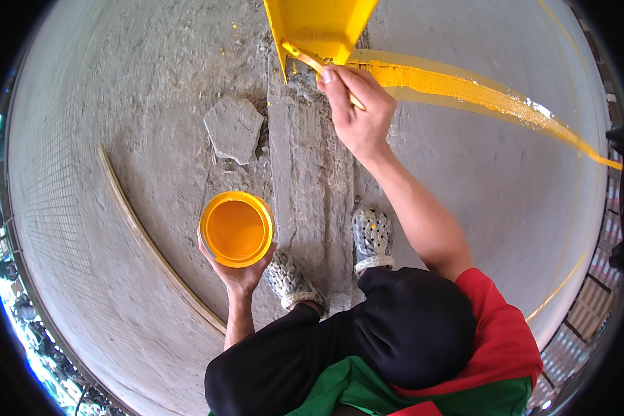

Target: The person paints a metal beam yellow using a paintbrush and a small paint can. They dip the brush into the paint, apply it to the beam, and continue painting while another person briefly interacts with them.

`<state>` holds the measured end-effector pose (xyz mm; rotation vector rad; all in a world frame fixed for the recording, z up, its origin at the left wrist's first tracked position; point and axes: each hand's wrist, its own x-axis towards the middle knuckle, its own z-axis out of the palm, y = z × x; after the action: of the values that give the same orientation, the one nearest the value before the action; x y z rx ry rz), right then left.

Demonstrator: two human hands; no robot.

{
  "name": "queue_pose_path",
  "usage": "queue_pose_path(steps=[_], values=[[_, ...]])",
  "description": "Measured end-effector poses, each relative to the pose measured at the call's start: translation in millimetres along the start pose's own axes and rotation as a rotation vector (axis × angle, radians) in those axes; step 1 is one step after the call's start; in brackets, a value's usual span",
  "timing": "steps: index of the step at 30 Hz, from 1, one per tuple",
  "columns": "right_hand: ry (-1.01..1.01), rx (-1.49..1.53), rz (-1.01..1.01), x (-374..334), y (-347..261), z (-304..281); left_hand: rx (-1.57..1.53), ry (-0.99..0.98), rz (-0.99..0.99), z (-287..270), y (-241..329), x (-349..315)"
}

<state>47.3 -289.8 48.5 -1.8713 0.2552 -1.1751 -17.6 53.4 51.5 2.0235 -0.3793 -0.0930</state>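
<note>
My left hand (240, 274) is wrapped round the underside and side of an open round can (237, 195) of yellow-orange paint (236, 230), held level above the floor. In my right hand (364, 111) is a slim paintbrush (310, 61), its handle pinched between thumb and fingers. The yellow-coated brush tip is at the lower left edge of a yellow metal post (322, 28) with raised side flanges; whether it touches is hard to tell. My hand covers part of the handle.
A wide yellow line (457, 84) runs right from the post's foot. A flat broken concrete piece (234, 130) lies left of a rough concrete strip (312, 180). A long thin wooden strip (149, 243) lies at left. My patterned clogs (373, 236) stand below.
</note>
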Motion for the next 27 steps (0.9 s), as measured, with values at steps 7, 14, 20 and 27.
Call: queue_pose_path(steps=[7, 14, 20, 27], values=[[-0.208, -0.065, 0.346, -25, 22, 10, -0.003, -0.014, 0.02, 2, 2, 1], [0.009, 0.226, 0.555, -9, -4, 9, -0.037, -0.017, 0.034, 1, 0, -1], [0.082, 0.26, 0.263, 19, -28, 0, -0.017, -0.011, 0.029, 1, 0, -3], [-0.068, -0.046, 0.134, 3, 4, -3, 0.072, -0.023, 0.051, 2, 3, -1]])
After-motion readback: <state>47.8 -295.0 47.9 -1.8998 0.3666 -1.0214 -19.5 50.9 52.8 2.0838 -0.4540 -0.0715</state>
